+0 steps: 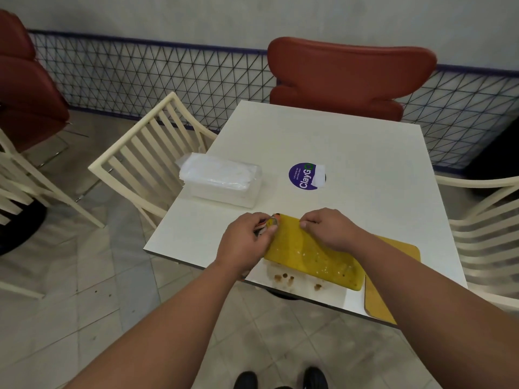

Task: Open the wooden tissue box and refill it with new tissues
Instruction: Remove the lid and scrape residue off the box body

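white, smooth, square table [365, 153] at centre, glossy top with a dark edge band. red moulded chair [348, 77] at the far side, curved and matte; cream slatted chair [146, 153] at the left, pale floor tiles [70, 318] below. yellow wooden tissue box [311, 256] lying flat near the front edge, oblong with rounded corners, surface speckled with pale spots. thin tan wooden panel [393, 279] just beside it at the right, flat, overhanging the edge. clear-wrapped tissue pack [222, 179] well apart at far left, soft, crinkled plastic. left hand [247, 245] curled at the box's far left end, fingertips pinching something small, unclear what. right hand [328, 228] bunched, fingertips pressed together on the box's far edge. round purple sticker [304, 176] beyond, brown crumbs [286, 277] in front.
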A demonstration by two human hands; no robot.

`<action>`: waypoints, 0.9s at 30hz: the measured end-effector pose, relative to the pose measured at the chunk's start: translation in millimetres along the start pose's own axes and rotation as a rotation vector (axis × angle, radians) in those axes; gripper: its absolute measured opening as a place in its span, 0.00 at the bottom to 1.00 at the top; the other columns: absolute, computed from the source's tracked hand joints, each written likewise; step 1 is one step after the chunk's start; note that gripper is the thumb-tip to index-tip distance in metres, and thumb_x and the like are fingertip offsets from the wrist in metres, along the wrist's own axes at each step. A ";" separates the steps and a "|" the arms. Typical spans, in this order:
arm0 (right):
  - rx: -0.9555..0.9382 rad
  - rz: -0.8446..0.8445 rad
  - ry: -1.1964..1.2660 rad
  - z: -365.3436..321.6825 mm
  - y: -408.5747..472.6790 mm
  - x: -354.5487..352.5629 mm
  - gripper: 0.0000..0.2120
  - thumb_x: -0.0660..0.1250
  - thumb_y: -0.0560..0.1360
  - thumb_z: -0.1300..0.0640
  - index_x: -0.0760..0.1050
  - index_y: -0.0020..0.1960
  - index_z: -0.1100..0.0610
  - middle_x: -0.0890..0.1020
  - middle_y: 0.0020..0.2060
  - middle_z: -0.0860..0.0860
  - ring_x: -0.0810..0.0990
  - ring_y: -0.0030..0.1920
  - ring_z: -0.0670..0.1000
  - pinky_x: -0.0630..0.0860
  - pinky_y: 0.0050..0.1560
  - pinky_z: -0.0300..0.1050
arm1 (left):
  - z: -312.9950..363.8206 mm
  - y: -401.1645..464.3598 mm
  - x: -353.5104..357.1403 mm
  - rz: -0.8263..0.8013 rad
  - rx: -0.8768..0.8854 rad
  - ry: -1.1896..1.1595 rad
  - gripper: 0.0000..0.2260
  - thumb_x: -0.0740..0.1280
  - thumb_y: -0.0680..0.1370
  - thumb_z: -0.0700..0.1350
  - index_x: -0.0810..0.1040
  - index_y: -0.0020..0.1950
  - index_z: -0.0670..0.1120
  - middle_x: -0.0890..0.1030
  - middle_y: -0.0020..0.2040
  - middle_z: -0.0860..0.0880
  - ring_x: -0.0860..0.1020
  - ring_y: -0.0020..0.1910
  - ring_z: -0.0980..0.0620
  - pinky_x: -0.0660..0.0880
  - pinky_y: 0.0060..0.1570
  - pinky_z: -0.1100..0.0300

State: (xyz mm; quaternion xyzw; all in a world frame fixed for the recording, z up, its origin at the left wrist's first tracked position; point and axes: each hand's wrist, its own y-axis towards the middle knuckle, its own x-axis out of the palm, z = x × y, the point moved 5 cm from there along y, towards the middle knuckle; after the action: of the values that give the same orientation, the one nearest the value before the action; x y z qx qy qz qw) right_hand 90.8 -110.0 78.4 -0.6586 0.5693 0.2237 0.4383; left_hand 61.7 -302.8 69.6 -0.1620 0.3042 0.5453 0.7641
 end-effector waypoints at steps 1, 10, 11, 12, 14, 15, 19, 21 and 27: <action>-0.004 0.007 -0.002 0.3 0.9 -0.1 0.15 0.57 0.82 0.51 0.78 0.63 0.54 0.79 0.61 0.51 0.74 0.60 0.54 0.66 0.55 0.42 | 9.9 3.3 3.2 0.003 0.054 0.073 0.12 0.65 0.77 0.55 0.78 0.58 0.53 0.79 0.51 0.54 0.76 0.50 0.55 0.75 0.49 0.57; -0.026 0.054 -0.004 7.3 3.4 -0.3 0.16 0.57 0.82 0.49 0.77 0.64 0.52 0.79 0.62 0.50 0.74 0.61 0.53 0.66 0.55 0.41 | 21.8 19.7 14.2 0.118 0.176 0.329 0.11 0.65 0.78 0.54 0.82 0.55 0.53 0.75 0.50 0.53 0.77 0.40 0.52 0.74 0.35 0.60; -0.031 0.059 -0.002 7.5 4.0 0.2 0.16 0.57 0.82 0.50 0.77 0.64 0.52 0.79 0.61 0.50 0.74 0.61 0.53 0.66 0.54 0.41 | 21.9 18.6 14.4 0.127 0.189 0.330 0.10 0.66 0.77 0.53 0.83 0.54 0.52 0.75 0.50 0.53 0.77 0.39 0.52 0.73 0.34 0.61; -0.036 0.064 0.004 7.6 4.7 0.9 0.15 0.58 0.82 0.50 0.78 0.62 0.52 0.80 0.60 0.50 0.75 0.60 0.53 0.66 0.53 0.41 | 24.5 16.7 17.1 0.126 0.218 0.340 0.09 0.67 0.77 0.52 0.83 0.53 0.52 0.76 0.48 0.53 0.77 0.38 0.51 0.71 0.33 0.62; -0.044 0.072 0.017 8.1 4.9 2.1 0.14 0.58 0.82 0.50 0.80 0.59 0.51 0.82 0.56 0.51 0.76 0.58 0.53 0.68 0.51 0.42 | 32.0 11.5 26.7 0.109 0.293 0.372 0.07 0.68 0.75 0.51 0.83 0.51 0.53 0.77 0.46 0.53 0.77 0.37 0.51 0.67 0.31 0.64; -0.045 0.075 0.019 8.6 4.7 2.4 0.14 0.58 0.82 0.50 0.80 0.58 0.51 0.82 0.55 0.51 0.76 0.57 0.53 0.69 0.51 0.42 | 33.2 9.9 29.5 0.107 0.314 0.383 0.07 0.69 0.75 0.51 0.83 0.50 0.53 0.77 0.46 0.53 0.77 0.36 0.51 0.67 0.31 0.65; -0.045 0.091 -0.007 10.3 4.2 1.9 0.15 0.57 0.82 0.49 0.78 0.63 0.51 0.80 0.60 0.49 0.75 0.60 0.53 0.68 0.55 0.43 | 18.5 13.6 15.8 0.162 0.193 0.345 0.09 0.67 0.76 0.52 0.83 0.52 0.51 0.76 0.47 0.53 0.77 0.38 0.52 0.71 0.32 0.61; -0.047 0.097 -0.024 9.9 4.7 1.8 0.15 0.57 0.82 0.49 0.78 0.63 0.51 0.80 0.61 0.49 0.75 0.60 0.52 0.68 0.56 0.43 | 16.9 13.4 13.3 0.174 0.179 0.355 0.09 0.67 0.77 0.51 0.83 0.53 0.50 0.76 0.47 0.53 0.77 0.38 0.51 0.72 0.32 0.60; -0.047 0.133 -0.021 11.8 3.5 2.6 0.15 0.57 0.82 0.49 0.78 0.62 0.50 0.81 0.59 0.49 0.75 0.58 0.52 0.67 0.52 0.41 | 18.5 15.6 18.6 0.127 0.160 0.334 0.11 0.65 0.77 0.53 0.82 0.55 0.52 0.76 0.49 0.54 0.77 0.41 0.53 0.73 0.35 0.61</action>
State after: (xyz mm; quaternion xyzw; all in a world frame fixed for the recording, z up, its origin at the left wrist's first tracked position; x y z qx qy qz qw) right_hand 90.5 -101.5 69.1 -0.6273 0.6016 0.2725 0.4127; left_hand 56.6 -272.9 73.1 -0.1695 0.4789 0.5318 0.6776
